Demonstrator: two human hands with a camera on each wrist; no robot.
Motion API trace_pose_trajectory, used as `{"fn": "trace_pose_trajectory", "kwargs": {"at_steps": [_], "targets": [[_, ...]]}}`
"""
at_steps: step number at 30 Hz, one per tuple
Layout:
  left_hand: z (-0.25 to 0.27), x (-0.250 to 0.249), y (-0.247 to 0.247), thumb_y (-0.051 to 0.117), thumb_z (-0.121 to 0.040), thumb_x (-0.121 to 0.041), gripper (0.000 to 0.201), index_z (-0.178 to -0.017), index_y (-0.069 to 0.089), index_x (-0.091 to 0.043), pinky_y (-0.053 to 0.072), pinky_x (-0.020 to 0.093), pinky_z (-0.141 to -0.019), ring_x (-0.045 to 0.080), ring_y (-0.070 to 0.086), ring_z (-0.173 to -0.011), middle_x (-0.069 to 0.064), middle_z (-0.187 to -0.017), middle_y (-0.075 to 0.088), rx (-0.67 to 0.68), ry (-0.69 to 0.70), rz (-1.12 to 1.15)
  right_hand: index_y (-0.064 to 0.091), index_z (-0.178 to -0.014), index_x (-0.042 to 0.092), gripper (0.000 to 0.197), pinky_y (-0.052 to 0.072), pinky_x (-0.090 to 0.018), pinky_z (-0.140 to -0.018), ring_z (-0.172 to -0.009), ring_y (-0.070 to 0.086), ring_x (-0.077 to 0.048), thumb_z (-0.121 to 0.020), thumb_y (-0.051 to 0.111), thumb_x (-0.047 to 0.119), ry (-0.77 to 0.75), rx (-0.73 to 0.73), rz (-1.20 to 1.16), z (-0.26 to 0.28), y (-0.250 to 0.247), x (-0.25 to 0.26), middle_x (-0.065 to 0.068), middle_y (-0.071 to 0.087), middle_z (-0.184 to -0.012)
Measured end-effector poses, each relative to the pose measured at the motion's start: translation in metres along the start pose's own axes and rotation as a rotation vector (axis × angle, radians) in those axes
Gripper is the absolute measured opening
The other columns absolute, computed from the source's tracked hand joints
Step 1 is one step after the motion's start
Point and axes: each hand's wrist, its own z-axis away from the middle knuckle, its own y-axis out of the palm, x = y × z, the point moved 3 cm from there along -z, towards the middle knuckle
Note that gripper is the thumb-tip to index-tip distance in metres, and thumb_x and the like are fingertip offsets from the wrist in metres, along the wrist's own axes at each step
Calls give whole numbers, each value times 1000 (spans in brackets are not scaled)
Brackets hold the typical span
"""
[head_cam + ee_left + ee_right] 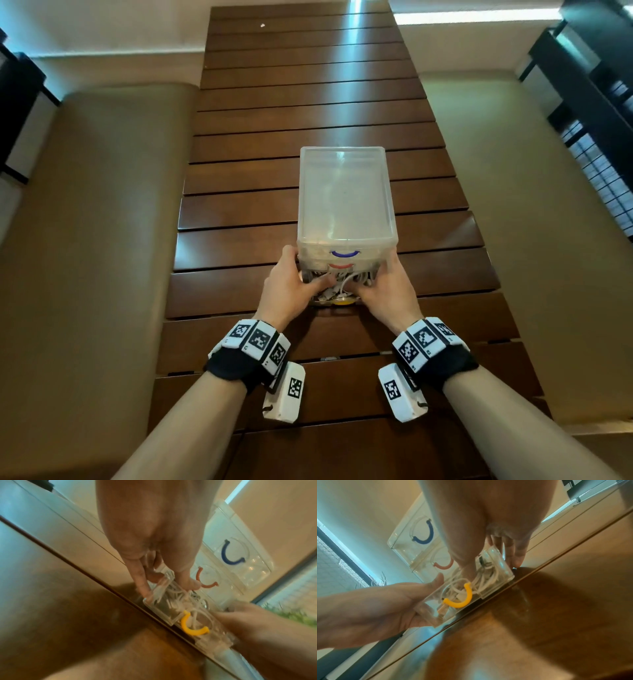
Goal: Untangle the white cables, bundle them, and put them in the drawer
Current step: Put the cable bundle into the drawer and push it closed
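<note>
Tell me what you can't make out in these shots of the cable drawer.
- Head view: the bottom drawer is mostly covered by the left hand and right hand.
- Wrist views: the white cables are blurred; whether they are bundled is unclear.
- Left wrist view: right hand cut off by the frame edge.

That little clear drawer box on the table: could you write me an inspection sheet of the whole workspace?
Surface: dark wooden slatted table.
Job's things: clear drawer box; bottom drawer, yellow handle, pulled out.
Clutter: nothing seen.
Hands: left hand and right hand grip the open drawer's two sides.
Cables: white cables lie loosely inside that drawer.
Surroundings: tan benches on both sides.
</note>
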Motion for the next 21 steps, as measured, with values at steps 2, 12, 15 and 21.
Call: {"fn": "trace_pose_trajectory", "kwargs": {"at_steps": [2,12,15,21], "targets": [[3,8,2,92,-52,-54,96,-128,39,-29,52,39,-98,7,60,-113,-12,-123,62,110,-19,96,31,-134,32,91,49,-47,-103,-124,49,-17,-64,87,43,-11,74,-36,3,-2,-2,4,50,-129],[1,15,-2,95,-45,-41,94,-125,46,-34,54,38,-95,7,63,-109,-13,-117,67,65,38,-63,37,-131,32,95,50,-41,-99,-118,53,-8,-55,91,47,-34,98,41,13,-14,-5,11,54,-127],[1,14,-1,95,-53,-38,76,-117,54,-30,57,32,-87,6,66,-101,-11,-111,71,-42,65,-40,39,-124,34,84,55,-43,-89,-109,60,-12,-57,86,52,3,1,-7,12,-11,-7,9,60,-119],[2,11,-1,92,-61,-36,66,-116,56,-28,48,15,-73,0,63,-91,-12,-108,69,-52,82,-61,41,-123,36,83,56,-39,-90,-110,59,-10,-55,86,54,4,-5,-55,10,-9,-10,10,59,-120]]}}
